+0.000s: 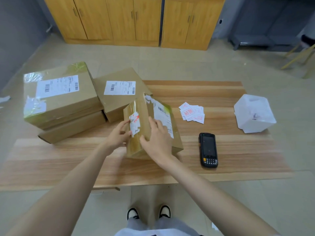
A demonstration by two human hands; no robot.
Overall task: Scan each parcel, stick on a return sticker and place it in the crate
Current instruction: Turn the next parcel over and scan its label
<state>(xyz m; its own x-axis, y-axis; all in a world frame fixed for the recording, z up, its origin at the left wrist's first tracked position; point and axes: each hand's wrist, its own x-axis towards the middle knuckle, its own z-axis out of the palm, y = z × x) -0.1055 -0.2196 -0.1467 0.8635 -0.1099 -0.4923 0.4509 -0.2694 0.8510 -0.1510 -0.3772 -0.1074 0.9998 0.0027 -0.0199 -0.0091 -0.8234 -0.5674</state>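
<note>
Both hands meet on one small cardboard parcel (146, 126), which stands tilted on the worktop (68, 159) with one edge raised. The left hand (119, 135) makes a narrow grip: thumb and fingertips pinch at the parcel's near left face, right on a white sticker with red print (134, 124) that lies wrinkled under glossy tape. The right hand (157, 138) lies spread over the parcel's upper edge, fingers wide and flat against the cardboard, the thumb pressing the taped face just beside the sticker. The red print is too smeared to read.

Just past the right hand's fingertips, on the parcel's slanted top, sits a white shipping label (163, 116) with a small barcode; its text is too fine to make out. Beyond the left grip a second parcel (119, 96) touches the held one and carries a white label with two barcodes. Further left of the grip, a larger box (59, 97) with a similar label rests on a flat carton (71, 126).

To the right of the right hand lies a loose pile of return stickers (191, 113), white with red square stamps and characters. Nearer the person on that side lies a black handheld scanner (208, 149), screen up and dark. Well off to the right stands a translucent white crate (254, 114).
</note>
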